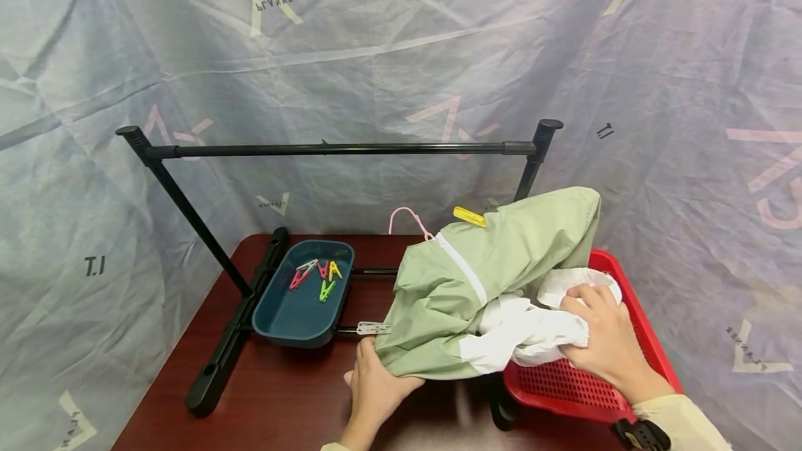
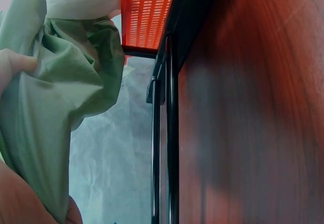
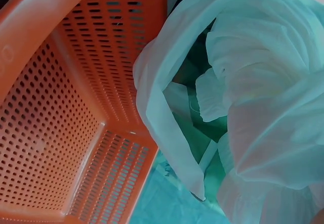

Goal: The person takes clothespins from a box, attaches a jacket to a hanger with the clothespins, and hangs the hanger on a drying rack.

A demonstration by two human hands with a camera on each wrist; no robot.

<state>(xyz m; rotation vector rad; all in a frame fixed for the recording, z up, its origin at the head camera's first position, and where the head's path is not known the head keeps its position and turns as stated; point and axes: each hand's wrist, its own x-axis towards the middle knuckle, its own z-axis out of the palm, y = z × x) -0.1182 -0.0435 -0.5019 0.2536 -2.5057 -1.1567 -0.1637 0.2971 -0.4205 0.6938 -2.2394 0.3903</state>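
Observation:
A light green and white jacket [image 1: 432, 298] with a white zip lies tilted in front of the rack, partly over the red basket. A pink hanger [image 1: 410, 216] shows its hook at the jacket's top. A yellow clothespin [image 1: 469, 216] and a white clothespin [image 1: 374, 328] sit at its edges. My left hand [image 1: 379, 385] grips the green fabric at the lower left; in the left wrist view, fingers [image 2: 15, 64] press into its folds. My right hand [image 1: 604, 336] holds the bunched white part, its fingertips hidden in the cloth. White fabric [image 3: 273, 107] fills the right wrist view's right side.
A black rack [image 1: 351, 149] stands on the brown table [image 1: 301, 395]. Inside its left leg is a blue tray [image 1: 291, 315] with several coloured clothespins [image 1: 326, 289]. The perforated red basket [image 1: 567, 385] stands at the right. A printed grey sheet [image 1: 351, 54] hangs behind.

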